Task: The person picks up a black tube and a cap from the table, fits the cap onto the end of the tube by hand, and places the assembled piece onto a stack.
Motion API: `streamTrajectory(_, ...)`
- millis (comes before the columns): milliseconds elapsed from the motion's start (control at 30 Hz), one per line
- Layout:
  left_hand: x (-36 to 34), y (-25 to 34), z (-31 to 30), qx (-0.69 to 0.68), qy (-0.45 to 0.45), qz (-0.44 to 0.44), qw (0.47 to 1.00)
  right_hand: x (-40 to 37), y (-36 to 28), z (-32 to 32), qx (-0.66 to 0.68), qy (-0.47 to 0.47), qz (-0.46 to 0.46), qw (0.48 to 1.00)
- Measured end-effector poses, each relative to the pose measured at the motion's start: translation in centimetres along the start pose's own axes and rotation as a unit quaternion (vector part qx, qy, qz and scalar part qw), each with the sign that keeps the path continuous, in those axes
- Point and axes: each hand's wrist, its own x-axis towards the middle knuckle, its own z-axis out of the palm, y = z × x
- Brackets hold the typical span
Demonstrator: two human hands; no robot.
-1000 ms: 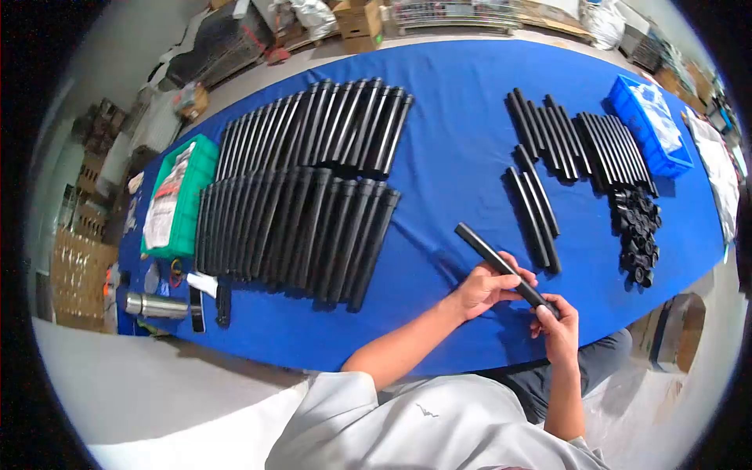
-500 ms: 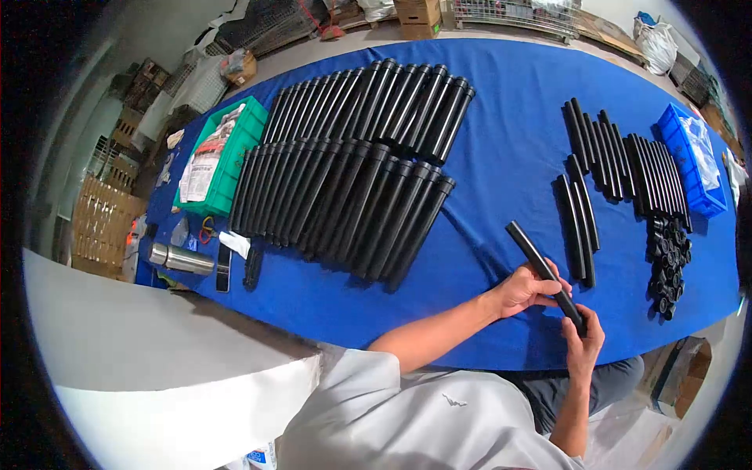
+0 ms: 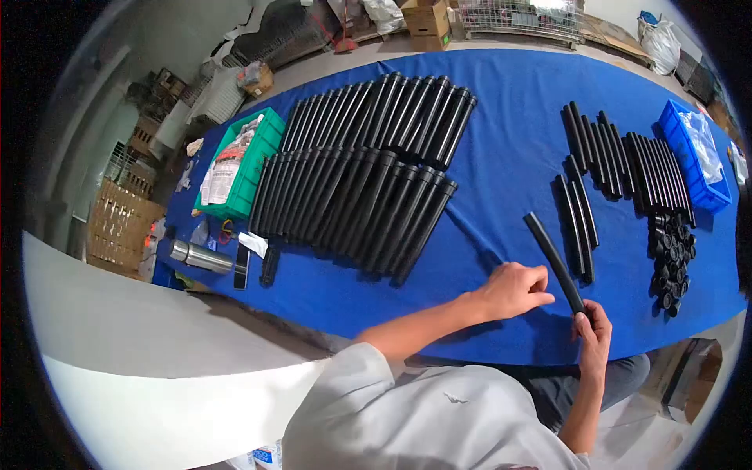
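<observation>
A black tube (image 3: 554,260) slants up and left over the blue cloth, its lower end held in my right hand (image 3: 594,333). The fingers and thumb of that hand are wrapped round it. My left hand (image 3: 511,291) is just left of the tube, apart from it. Its fingers are loosely curled, with a gap between thumb and forefinger and nothing visible in it. Past my right hand lie loose black tubes (image 3: 578,227) and a pile of small black caps (image 3: 672,262).
Two rows of capped black tubes (image 3: 352,200) cover the left side. Beside them are a green crate (image 3: 266,149), a steel flask (image 3: 202,257) and a phone (image 3: 241,268). A blue bin (image 3: 709,196) is at the right, near more thin black tubes (image 3: 658,172). Everything lies on blue cloth (image 3: 509,133).
My left hand has let go of the tube and moved slightly left. The tube stays in my right hand, now tilted more upright. The camera view has shifted a little.
</observation>
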Motion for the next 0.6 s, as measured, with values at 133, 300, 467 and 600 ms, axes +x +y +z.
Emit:
streamTrajectory(133,-0.3,3.7,-3.3,0.317,0.148,0.319,0.881,0.5,-1.1,-0.1,-0.026,-0.059,0.002,0.998)
streamTrajectory(300,-0.1,2.1,-5.0,0.419,-0.009,0.31,0.853,1.5,-1.3,0.0,-0.052,-0.151,-0.031,0.987)
streamTrajectory(467,0.1,2.8,-10.8,0.419,0.067,0.27,0.864,2.0,-1.4,1.3,0.02,-0.053,-0.115,0.992)
streamTrajectory(600,2.8,0.2,-21.6,0.386,0.29,0.147,0.864,1.6,1.3,1.9,-0.15,-0.07,-0.112,0.98)
